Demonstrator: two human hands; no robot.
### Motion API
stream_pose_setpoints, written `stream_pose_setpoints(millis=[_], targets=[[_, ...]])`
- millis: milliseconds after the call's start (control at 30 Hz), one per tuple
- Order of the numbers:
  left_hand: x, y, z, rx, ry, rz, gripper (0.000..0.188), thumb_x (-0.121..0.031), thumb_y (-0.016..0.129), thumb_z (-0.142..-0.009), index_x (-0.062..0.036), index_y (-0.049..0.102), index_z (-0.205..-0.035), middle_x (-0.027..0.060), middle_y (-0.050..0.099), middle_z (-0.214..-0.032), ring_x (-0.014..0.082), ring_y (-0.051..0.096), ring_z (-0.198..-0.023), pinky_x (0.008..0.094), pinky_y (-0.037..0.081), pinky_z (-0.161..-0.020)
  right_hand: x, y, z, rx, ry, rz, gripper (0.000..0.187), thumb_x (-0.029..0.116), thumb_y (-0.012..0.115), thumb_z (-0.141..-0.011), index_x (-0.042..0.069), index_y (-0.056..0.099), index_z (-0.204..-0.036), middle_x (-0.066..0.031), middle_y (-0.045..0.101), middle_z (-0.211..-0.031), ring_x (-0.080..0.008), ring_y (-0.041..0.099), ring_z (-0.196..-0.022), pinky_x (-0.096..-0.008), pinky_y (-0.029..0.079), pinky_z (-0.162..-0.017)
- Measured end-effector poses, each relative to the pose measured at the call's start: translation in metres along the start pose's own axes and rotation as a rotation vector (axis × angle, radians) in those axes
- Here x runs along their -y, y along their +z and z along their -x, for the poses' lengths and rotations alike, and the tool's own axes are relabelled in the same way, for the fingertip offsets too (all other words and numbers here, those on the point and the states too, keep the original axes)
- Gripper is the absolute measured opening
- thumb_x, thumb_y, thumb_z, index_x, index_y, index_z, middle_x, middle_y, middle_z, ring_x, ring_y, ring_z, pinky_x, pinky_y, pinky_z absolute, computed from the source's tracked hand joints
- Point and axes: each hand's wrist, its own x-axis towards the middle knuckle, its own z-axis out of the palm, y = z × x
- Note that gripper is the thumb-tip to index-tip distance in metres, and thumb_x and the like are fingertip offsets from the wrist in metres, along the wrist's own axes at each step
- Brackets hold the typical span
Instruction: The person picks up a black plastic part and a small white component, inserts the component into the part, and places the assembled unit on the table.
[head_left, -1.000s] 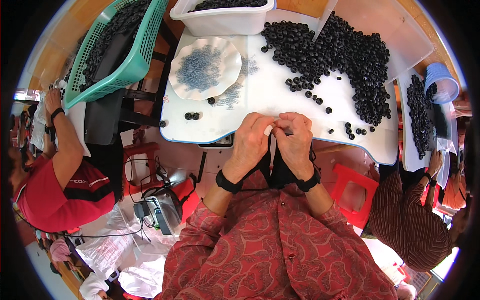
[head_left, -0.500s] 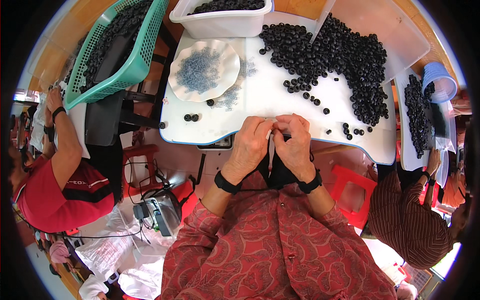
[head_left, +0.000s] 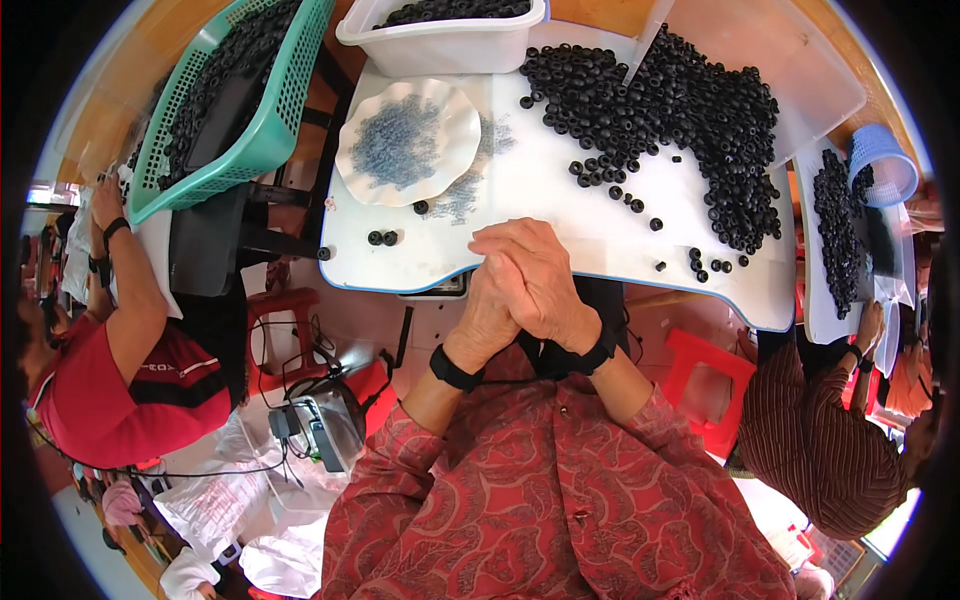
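My right hand (head_left: 540, 275) is folded over my left hand (head_left: 490, 310), just in front of the table's near edge. The right fingers are pressed together and curl across the left ones. Whatever lies between the palms is hidden, and the left fingers are covered. Beyond my hands is the white table (head_left: 440, 250). A scalloped white plate (head_left: 460, 120) at the left holds a heap of small clear pieces, with more spilled beside it. A large pile of black ring-shaped pieces (head_left: 690, 120) spreads across the right, with several loose ones nearer me.
A white tub (head_left: 440, 50) of black pieces stands at the back, and a green basket (head_left: 290, 100) at the left. A clear plastic bin (head_left: 810, 80) lies tipped by the pile. Persons work at the left (head_left: 140, 380) and right (head_left: 820, 440). A red stool (head_left: 710, 390) stands below the table.
My hands were pinching fingertip to fingertip side by side. The right hand has moved left and now lies over the left hand.
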Motion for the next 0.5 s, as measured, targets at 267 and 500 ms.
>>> stream_pose_setpoints(millis=[267, 500], targets=[[-0.005, -0.007, -0.004, 0.002, 0.098, -0.093, 0.018, -0.002, 0.068, -0.075, 0.0009, 0.063, -0.092, 0.0137, 0.065, -0.084, 0.0322, 0.066, -0.079, 0.0410, 0.053, -0.064, -0.003, 0.000, 0.000, 0.051, 0.066, -0.078, 0.018, 0.008, 0.048, -0.082, 0.001, 0.064, -0.085, -0.0138, 0.067, -0.096, -0.0297, 0.059, -0.084, -0.0389, 0.044, -0.079], [-0.004, -0.005, -0.005, -0.009, 0.090, 0.022, 0.018, -0.002, 0.069, -0.073, 0.0021, 0.062, -0.090, 0.0145, 0.064, -0.081, 0.0337, 0.066, -0.075, 0.0424, 0.052, -0.061, -0.004, 0.003, 0.003, 0.030, 0.103, -0.088, 0.019, 0.007, 0.047, -0.082, 0.001, 0.064, -0.086, -0.0135, 0.067, -0.096, -0.0274, 0.059, -0.085, -0.0369, 0.043, -0.080]])
